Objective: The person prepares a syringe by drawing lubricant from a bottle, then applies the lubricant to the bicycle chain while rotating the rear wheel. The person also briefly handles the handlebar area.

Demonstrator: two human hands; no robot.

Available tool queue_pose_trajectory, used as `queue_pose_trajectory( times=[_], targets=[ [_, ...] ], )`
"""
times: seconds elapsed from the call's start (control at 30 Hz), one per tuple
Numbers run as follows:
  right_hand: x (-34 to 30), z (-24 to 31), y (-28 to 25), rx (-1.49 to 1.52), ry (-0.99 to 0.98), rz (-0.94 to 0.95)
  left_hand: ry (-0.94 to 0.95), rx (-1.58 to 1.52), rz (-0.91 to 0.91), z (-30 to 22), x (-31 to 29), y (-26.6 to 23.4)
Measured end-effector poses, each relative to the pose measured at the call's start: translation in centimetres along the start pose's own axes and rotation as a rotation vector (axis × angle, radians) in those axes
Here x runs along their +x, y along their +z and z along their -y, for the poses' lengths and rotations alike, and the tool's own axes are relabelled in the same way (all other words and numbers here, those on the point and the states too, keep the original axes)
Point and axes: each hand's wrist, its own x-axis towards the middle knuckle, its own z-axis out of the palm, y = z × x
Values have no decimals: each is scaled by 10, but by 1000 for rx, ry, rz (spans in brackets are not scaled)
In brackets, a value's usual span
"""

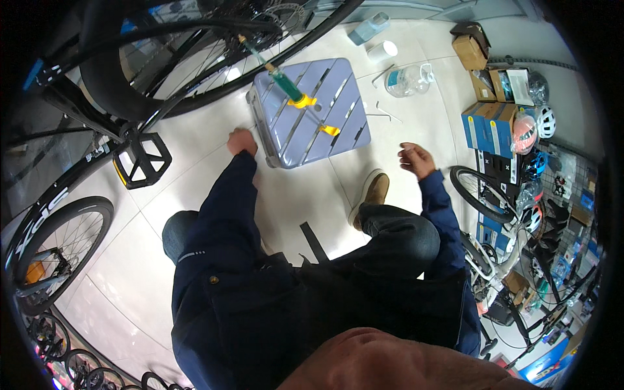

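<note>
Head view: bare hands (242,141) (417,160) flank slatted, squarish stool (341,107).

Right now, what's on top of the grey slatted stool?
A syringe with green liquid and yellow fittings shows over the stool; whether it rests there isn't clear. The strip of stool behind it is hidden.

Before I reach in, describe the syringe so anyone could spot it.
Find the slatted purple-grey stool beside the bicycle wheel. Across its top, in this view, slants a syringe. Green liquid and yellow fittings distinguish it from the clear plastic jug nearby.
</note>
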Motion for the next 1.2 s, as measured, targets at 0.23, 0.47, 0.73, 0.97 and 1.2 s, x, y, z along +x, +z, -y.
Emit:
queue_pose_trajectory(
  times=[0.23, 0.47, 0.73, 0.97, 1.2],
  targets=[
    [-157, 100, 47, -192, -815, 243, -315, -154, 220, 27, -47, -77],
    [-117, 95, 67, -752, -842, 488, -498, -527, 74, -1, -182, -159],
    [-286, 160, 113, -758, -1233, 677, -292, -1128, 159, -59, -420, -421],
    [-485, 331, 197, -838, -1762, 1045, -259, -1178, -156, 28, -548, -634],
    [-598, 424, 325, -760, -1924, 1160, -386, -1499, -592, 158, -610, -676]
  ],
)
